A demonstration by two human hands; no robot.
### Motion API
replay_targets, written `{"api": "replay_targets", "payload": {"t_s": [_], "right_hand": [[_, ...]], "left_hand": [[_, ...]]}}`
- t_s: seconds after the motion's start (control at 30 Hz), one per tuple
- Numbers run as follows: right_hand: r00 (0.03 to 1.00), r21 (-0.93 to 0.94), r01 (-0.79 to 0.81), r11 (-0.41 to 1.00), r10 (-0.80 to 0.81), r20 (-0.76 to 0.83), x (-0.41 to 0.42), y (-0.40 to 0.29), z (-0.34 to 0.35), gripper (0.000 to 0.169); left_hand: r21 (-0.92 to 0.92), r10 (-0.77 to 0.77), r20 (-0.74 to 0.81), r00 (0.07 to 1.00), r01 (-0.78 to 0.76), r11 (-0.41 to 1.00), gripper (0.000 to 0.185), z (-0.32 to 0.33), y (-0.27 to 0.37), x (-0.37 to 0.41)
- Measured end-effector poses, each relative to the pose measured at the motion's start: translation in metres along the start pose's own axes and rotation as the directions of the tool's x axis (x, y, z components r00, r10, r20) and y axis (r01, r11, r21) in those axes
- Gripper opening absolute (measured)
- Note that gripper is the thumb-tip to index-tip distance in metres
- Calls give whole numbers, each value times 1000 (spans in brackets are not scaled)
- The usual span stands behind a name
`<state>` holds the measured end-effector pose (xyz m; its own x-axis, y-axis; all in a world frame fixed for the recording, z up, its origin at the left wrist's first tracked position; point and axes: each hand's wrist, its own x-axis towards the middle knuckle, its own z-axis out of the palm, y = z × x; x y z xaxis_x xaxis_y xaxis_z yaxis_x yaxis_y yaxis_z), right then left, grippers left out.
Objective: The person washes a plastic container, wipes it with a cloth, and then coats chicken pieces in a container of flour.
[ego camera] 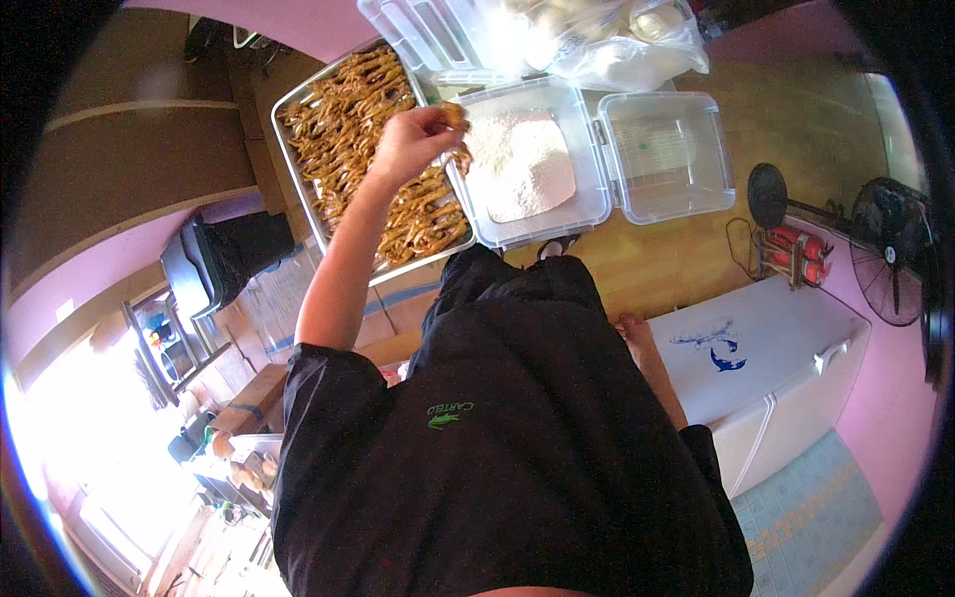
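My left hand (pixel 418 142) is above the right edge of a metal tray (pixel 317 242), its fingers closed on a brown piece of food (pixel 453 116) that looks like a chicken foot. Rows of similar glossy brown pieces (pixel 351 97) fill much of the tray. Touching the tray's right side is a clear plastic box (pixel 593 216) holding a mound of white powder, like flour (pixel 530 168). Another brown piece (pixel 462 159) shows at the box's left side, below my hand. My right hand (pixel 634 328) hangs low beside my body, near a white chest freezer; its fingers are partly hidden.
The box's clear lid (pixel 668 160) is folded out to the right. Behind stand another clear plastic container (pixel 440 33) and a filled clear plastic bag (pixel 619 52). The chest freezer (pixel 753 351), red fire extinguishers (pixel 802 250) and a black fan (pixel 891 254) are at right.
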<state>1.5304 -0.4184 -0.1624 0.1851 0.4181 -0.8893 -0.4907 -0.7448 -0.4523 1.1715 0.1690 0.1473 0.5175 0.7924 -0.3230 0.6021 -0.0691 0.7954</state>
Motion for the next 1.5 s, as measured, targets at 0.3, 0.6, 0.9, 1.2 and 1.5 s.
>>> {"api": "replay_targets", "payload": {"t_s": [0.3,0.6,0.9,1.2,1.5], "right_hand": [[960,-205,-226,952,183,-210,-43,-49,26,33],[987,-121,-156,980,148,-69,-60,-6,-16,40],[955,75,-255,964,264,-137,-41,-16,-11,40],[981,-3,-99,995,97,-168,-22,-66,-2,35],[942,-56,-272,961,255,-217,-46,-44,-5,41]], "left_hand": [[486,-252,96,963,175,856,34,163,-67,90],[641,-292,121,949,150,752,23,193,-79,97],[712,122,0,992,-86,697,9,192,-78,53],[742,165,-44,985,-78,666,11,212,-95,45],[668,2,-109,994,72,741,16,197,-97,65]]}}
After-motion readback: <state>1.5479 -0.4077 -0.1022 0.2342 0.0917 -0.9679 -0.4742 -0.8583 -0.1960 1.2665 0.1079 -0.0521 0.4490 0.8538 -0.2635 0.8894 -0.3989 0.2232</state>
